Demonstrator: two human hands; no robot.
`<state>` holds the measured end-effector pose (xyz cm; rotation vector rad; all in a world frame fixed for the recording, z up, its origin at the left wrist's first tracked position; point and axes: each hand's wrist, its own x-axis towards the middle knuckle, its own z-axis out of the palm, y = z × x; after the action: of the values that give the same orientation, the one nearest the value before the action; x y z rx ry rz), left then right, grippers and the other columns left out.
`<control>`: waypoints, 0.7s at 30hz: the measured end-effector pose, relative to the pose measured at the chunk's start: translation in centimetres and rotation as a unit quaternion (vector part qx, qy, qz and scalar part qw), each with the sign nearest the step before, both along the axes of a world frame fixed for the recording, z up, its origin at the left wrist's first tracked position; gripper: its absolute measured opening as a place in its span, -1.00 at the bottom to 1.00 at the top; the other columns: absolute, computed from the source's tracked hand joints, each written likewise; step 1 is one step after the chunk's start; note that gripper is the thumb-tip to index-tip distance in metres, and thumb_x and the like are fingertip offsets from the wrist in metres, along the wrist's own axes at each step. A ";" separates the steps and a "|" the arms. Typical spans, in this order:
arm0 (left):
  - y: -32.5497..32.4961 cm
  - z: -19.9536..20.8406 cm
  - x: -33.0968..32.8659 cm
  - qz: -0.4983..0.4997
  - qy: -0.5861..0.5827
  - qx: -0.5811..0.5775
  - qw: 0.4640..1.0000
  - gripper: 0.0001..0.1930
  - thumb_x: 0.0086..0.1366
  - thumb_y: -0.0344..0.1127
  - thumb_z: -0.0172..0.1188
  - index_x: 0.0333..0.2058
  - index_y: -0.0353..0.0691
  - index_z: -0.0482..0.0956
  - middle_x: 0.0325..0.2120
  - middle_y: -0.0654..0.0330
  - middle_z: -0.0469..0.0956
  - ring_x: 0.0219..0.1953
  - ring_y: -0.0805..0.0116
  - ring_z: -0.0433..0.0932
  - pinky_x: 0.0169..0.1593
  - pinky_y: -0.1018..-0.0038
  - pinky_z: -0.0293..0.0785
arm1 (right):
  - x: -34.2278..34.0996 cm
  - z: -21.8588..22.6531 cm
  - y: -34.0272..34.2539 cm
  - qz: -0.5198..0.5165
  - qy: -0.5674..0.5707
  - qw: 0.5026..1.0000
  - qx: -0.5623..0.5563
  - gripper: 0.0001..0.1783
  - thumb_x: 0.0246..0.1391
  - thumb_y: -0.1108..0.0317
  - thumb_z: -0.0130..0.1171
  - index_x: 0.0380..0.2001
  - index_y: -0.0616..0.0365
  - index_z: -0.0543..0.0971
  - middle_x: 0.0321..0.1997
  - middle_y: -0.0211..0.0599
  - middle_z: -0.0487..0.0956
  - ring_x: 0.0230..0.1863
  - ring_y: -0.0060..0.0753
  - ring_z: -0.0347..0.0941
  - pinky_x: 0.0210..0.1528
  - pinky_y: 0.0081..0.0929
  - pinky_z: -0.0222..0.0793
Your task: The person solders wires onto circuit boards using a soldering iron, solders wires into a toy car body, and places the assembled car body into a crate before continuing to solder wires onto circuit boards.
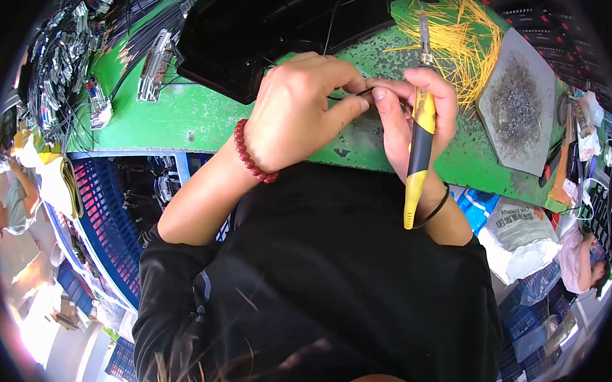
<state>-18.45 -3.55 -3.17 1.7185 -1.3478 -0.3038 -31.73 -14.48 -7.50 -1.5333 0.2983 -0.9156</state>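
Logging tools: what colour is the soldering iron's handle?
The handle is yellow and black, seen best in the head view.

Wiring workshop — soldering iron | scuffed green bench | loose yellow wires | blue crate

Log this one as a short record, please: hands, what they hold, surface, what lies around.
Left hand: fingertips at a thin black wire
Right hand: holds a yellow-and-black soldering iron, fingertips also at the wire
Iron direction: tip points away from the person
Surface: worn green table
Table, right: loose yellow wires; grey plate with a dark stain
Table, left: dark cables with metal connectors
Left wrist: red bead bracelet
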 end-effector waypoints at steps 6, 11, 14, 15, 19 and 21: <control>0.1 0.4 -0.5 0.036 0.053 0.037 0.997 -0.93 0.09 -0.53 0.26 -0.42 -0.34 0.57 -0.54 0.18 0.50 -0.52 0.41 0.47 -0.42 0.56 0.41 | -0.4 0.4 -0.1 0.022 0.019 0.998 -0.047 -0.62 0.03 0.64 0.22 -0.09 0.26 0.37 -0.32 -0.19 0.60 -0.33 -0.42 0.61 -0.28 -0.58 0.53; 0.2 0.3 -0.1 0.033 0.086 0.028 0.995 -0.94 0.07 -0.52 0.27 -0.43 -0.33 0.58 -0.58 0.25 0.45 -0.57 0.51 0.36 -0.49 0.60 0.28 | -0.4 1.0 -0.5 0.049 0.033 0.998 0.020 -0.65 0.10 0.60 0.16 -0.06 0.26 0.34 -0.35 -0.13 0.62 -0.34 -0.41 0.61 -0.28 -0.57 0.55; 0.3 0.0 0.1 0.021 0.069 0.027 0.997 -0.93 0.06 -0.51 0.28 -0.44 -0.33 0.59 -0.59 0.27 0.43 -0.59 0.55 0.28 -0.51 0.60 0.19 | -0.6 1.0 -0.8 0.037 0.012 0.999 0.026 -0.64 0.10 0.62 0.15 -0.04 0.26 0.34 -0.34 -0.15 0.62 -0.27 -0.40 0.61 -0.27 -0.56 0.56; 0.3 -0.2 0.1 0.019 0.069 0.020 0.997 -0.93 0.05 -0.50 0.29 -0.44 -0.32 0.59 -0.60 0.27 0.41 -0.59 0.56 0.25 -0.52 0.60 0.15 | -0.6 1.1 -0.9 0.030 -0.010 0.999 0.037 -0.63 0.09 0.63 0.15 -0.04 0.25 0.34 -0.33 -0.16 0.62 -0.25 -0.40 0.60 -0.27 -0.56 0.56; 0.3 0.1 0.1 0.013 0.089 0.046 0.995 -0.93 0.07 -0.50 0.27 -0.43 -0.32 0.60 -0.59 0.28 0.41 -0.58 0.58 0.24 -0.51 0.60 0.15 | -0.7 1.0 -1.5 0.075 0.021 0.996 -0.041 -0.55 0.01 0.63 0.23 -0.02 0.22 0.34 -0.34 -0.17 0.62 -0.30 -0.49 0.58 -0.32 -0.64 0.49; 0.3 0.3 0.2 0.004 0.132 0.048 0.990 -0.94 0.10 -0.49 0.26 -0.42 -0.34 0.59 -0.57 0.29 0.40 -0.57 0.59 0.24 -0.50 0.61 0.14 | -0.7 1.0 -1.6 0.078 0.030 0.996 -0.035 -0.52 -0.02 0.64 0.25 -0.02 0.21 0.34 -0.35 -0.16 0.62 -0.32 -0.51 0.56 -0.33 -0.65 0.46</control>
<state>-18.29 -3.22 -2.86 1.6942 -1.1484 -0.5795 -32.44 -16.03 -6.48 -1.6267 0.1892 -0.7652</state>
